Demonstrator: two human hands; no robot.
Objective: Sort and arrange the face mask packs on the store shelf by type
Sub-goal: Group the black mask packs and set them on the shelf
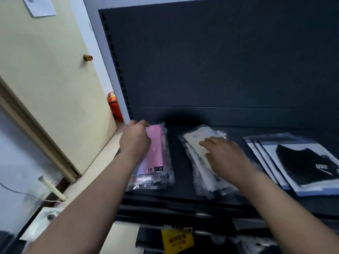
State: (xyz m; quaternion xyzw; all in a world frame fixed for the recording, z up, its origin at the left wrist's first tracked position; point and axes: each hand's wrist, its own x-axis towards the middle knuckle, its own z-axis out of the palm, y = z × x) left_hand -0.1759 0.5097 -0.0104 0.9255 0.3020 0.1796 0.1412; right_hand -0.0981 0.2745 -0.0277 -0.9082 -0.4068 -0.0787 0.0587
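Three groups of face mask packs lie on the dark shelf [183, 197]. At the left is a stack of pink mask packs [157, 158] in clear bags. My left hand [135, 140] curls over the stack's far left corner and grips it. In the middle lies a pile of pale, light-coloured mask packs [200, 143], and my right hand [223, 154] rests flat on top of it with fingers spread. At the right sits a fanned stack of black mask packs [300, 162] in white-backed sleeves, untouched.
The shelf's dark back panel [220, 61] rises behind the packs. A cream door [47, 79] with a knob stands at the left, with an orange object [114, 105] behind its edge. A yellow tag [177, 241] hangs under the shelf front, with more packs below at the right.
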